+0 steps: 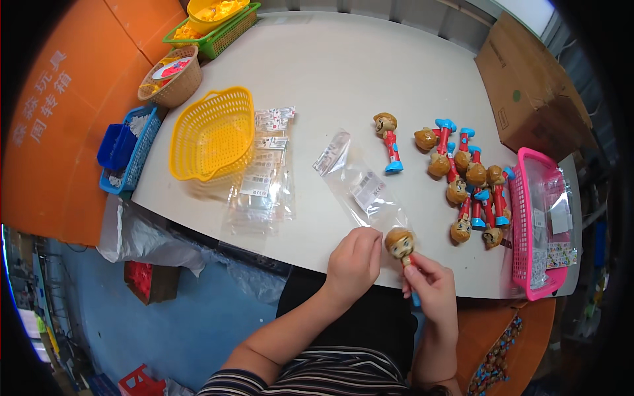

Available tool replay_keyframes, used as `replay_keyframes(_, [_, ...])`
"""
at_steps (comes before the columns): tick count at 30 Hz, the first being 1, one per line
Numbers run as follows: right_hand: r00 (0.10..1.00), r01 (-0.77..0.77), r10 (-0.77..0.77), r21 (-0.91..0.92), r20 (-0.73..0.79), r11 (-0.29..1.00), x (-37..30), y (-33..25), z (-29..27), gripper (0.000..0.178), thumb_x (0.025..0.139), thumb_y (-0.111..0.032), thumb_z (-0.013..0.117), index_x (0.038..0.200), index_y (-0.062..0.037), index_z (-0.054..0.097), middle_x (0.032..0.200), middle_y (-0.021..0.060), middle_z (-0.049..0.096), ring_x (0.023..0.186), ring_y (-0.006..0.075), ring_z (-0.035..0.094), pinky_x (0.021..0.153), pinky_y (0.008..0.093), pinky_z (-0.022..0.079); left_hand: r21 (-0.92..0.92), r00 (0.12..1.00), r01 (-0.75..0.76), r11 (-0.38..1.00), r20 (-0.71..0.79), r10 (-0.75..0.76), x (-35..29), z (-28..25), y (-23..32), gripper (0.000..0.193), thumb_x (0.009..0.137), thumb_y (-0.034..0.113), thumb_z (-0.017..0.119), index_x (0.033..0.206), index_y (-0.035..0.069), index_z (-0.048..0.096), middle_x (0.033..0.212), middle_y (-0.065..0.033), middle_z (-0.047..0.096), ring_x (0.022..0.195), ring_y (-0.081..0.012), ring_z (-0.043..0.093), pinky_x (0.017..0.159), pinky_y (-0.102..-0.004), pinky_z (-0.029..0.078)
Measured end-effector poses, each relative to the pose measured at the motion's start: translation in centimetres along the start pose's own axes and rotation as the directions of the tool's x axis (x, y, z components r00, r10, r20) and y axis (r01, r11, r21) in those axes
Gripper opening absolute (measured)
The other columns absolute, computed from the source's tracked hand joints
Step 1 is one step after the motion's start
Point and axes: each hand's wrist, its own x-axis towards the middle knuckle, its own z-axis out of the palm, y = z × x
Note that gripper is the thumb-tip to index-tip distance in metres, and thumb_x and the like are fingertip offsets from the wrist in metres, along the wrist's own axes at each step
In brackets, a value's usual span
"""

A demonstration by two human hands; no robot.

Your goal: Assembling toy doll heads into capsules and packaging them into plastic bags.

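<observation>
My right hand [430, 284] grips a toy figure [400, 245] with a big brown-haired head and a mustache. The figure's head points away from me; a bit of blue shows below my fingers. Beside that head, my left hand [355, 263] is closed with its fingertips pressed together; what they pinch, if anything, is hidden. Just beyond both hands lies a clear plastic bag [343, 177] with a white label. A similar figure in red and blue [391, 144] lies farther off. Several more figures [457, 187] are heaped to the right.
A yellow basket [177, 148] stands at left beside a stack of clear bags [263, 183]. A pink basket [522, 231] holding packaging sits at the right edge, with a cardboard box [528, 86] behind it. Blue [146, 148], tan [185, 86] and green [231, 33] baskets line the left.
</observation>
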Motion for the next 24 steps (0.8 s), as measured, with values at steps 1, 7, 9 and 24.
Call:
replay_keyframes(1, [1.0,0.003,-0.003,0.001,-0.002,1.0,0.2,0.2,-0.1,0.028,0.089,-0.006,0.063,0.114,0.0073,0.059,0.083,0.012,0.064,0.063,0.0143,0.059,0.057,0.0253,0.049,-0.02,0.999,-0.02,1.0,-0.029,0.019,-0.1,0.2,0.1,0.013,0.08,-0.005,0.065,0.09,0.001,0.06,0.083,-0.0137,0.062,0.073,-0.0303,0.063,0.064,-0.0353,0.051])
replay_keyframes(7, [0.997,-0.064,0.07,0.142,-0.031,0.988,0.3,0.8,1.1,0.031,0.093,-0.005,0.059,0.118,0.0028,0.042,0.081,0.0125,0.064,0.058,0.0109,0.057,0.053,0.0218,0.047,0.025,0.997,-0.081,0.996,-0.012,0.081,-0.1,0.2,0.0,0.016,0.077,-0.004,0.067,0.09,0.002,0.06,0.084,-0.0128,0.062,0.075,-0.0307,0.062,0.066,-0.0366,0.051])
replay_keyframes(9, [0.995,-0.097,0.097,0.032,-0.019,0.995,0.3,0.7,1.3,0.032,0.092,-0.006,0.059,0.114,-0.0007,0.036,0.079,0.0121,0.064,0.058,0.0098,0.056,0.052,0.0209,0.046,0.066,0.995,-0.096,0.993,0.006,0.095,0.3,-0.2,-0.2,0.017,0.076,-0.003,0.067,0.09,0.002,0.06,0.085,-0.0124,0.062,0.076,-0.0305,0.061,0.067,-0.0367,0.051])
replay_keyframes(24, [0.544,0.502,-0.829,-0.843,0.133,0.194,1.5,0.8,2.2,0.028,0.069,0.007,0.068,0.095,-0.0058,0.069,0.099,0.0109,0.068,0.075,0.0281,0.056,0.067,0.0343,0.05,0.006,0.987,-0.129,0.992,0.094,0.128,2.3,-2.1,1.3,0.017,0.075,-0.003,0.066,0.09,0.002,0.059,0.083,-0.0131,0.061,0.076,-0.031,0.06,0.068,-0.0377,0.05])
